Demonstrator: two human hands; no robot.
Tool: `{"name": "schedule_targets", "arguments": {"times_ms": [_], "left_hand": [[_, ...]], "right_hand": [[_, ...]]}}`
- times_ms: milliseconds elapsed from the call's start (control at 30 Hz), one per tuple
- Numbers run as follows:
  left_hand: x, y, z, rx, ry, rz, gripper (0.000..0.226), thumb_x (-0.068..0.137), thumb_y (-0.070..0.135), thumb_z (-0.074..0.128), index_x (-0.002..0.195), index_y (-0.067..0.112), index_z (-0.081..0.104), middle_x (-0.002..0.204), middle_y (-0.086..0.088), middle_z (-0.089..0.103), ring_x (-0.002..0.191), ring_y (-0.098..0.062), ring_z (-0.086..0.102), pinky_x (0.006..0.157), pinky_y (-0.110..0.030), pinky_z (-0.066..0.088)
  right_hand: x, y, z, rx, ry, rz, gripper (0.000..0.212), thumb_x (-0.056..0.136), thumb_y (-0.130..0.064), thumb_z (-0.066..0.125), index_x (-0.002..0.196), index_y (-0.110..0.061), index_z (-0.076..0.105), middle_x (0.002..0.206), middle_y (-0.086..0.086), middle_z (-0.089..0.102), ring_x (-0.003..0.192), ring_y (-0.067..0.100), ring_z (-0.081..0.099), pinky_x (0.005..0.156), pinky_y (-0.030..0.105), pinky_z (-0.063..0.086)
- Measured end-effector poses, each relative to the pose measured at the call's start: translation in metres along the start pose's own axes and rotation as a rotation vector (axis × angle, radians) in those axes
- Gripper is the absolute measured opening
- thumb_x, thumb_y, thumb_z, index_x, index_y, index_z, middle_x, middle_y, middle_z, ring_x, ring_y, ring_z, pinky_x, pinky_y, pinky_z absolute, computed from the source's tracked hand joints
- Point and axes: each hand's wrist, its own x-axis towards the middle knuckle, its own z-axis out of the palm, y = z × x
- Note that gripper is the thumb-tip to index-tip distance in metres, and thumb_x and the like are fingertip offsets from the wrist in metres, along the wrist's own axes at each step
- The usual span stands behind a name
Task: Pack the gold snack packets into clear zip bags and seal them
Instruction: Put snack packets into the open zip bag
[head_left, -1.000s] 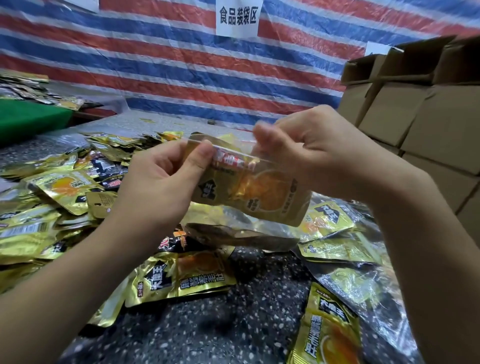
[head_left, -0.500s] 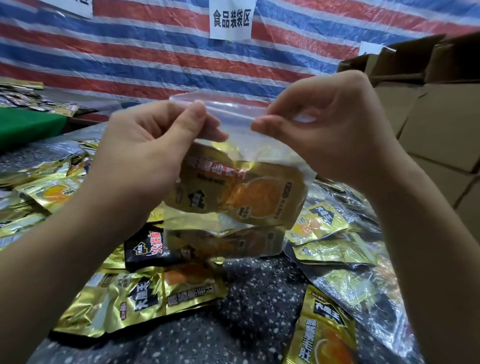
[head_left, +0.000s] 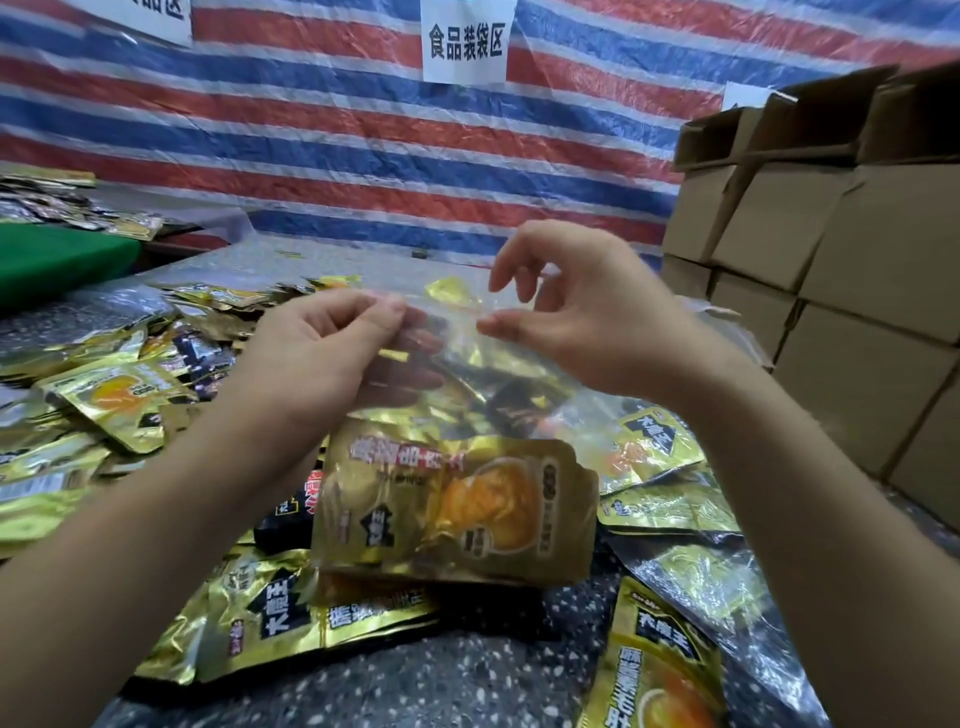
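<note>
Free room and obstacles. Bare speckled table (head_left: 457, 686) shows at near centre, between loose gold packets (head_left: 291, 618) on the left and further packets (head_left: 660, 675) on the right. A dense packet heap (head_left: 98, 395) covers the left side. Stacked cardboard boxes (head_left: 841, 291) wall off the right edge. A striped tarp (head_left: 332, 156) closes the rear. Both hands hold a filled zip bag (head_left: 457, 499) over the centre, above the table.
</note>
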Motion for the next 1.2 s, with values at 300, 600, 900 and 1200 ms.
{"name": "schedule_targets", "arguments": {"times_ms": [300,600,900,1200], "left_hand": [[-0.010,-0.014,0.005,0.091,-0.029,-0.056,0.042,0.103,0.032,0.043,0.077,0.019,0.074,0.078,-0.007,0.075,0.059,-0.022,0.071,0.048,-0.023,0.055],[-0.008,-0.008,-0.007,0.119,-0.052,0.085,0.012,0.091,0.025,0.061,0.090,0.019,0.072,0.076,-0.003,0.073,0.055,-0.016,0.067,0.046,-0.022,0.051],[-0.001,-0.001,-0.017,0.225,-0.314,0.005,0.038,0.088,0.053,0.045,0.081,0.029,0.074,0.076,0.011,0.068,0.062,-0.003,0.057,0.052,-0.020,0.046],[-0.005,0.006,-0.019,0.412,-0.397,0.034,0.053,0.086,0.063,0.045,0.059,0.019,0.056,0.066,-0.009,0.038,0.060,-0.018,0.034,0.054,-0.025,0.032]], "right_hand": [[-0.005,-0.011,0.005,0.031,-0.324,0.109,0.022,0.099,-0.029,0.058,0.078,-0.025,0.064,0.067,-0.007,0.064,0.059,0.001,0.057,0.056,0.016,0.043],[-0.006,-0.014,0.009,0.243,-0.313,0.100,0.009,0.093,-0.019,0.067,0.090,-0.011,0.067,0.070,-0.001,0.069,0.063,0.010,0.065,0.063,0.025,0.055],[-0.007,-0.018,0.011,0.312,-0.322,0.099,0.015,0.081,-0.022,0.076,0.085,-0.008,0.071,0.067,0.001,0.072,0.058,0.010,0.064,0.056,0.019,0.051],[-0.009,-0.022,0.016,0.222,-0.408,0.054,0.015,0.087,-0.026,0.073,0.081,-0.013,0.070,0.063,-0.004,0.068,0.058,0.009,0.064,0.057,0.026,0.054]]}}
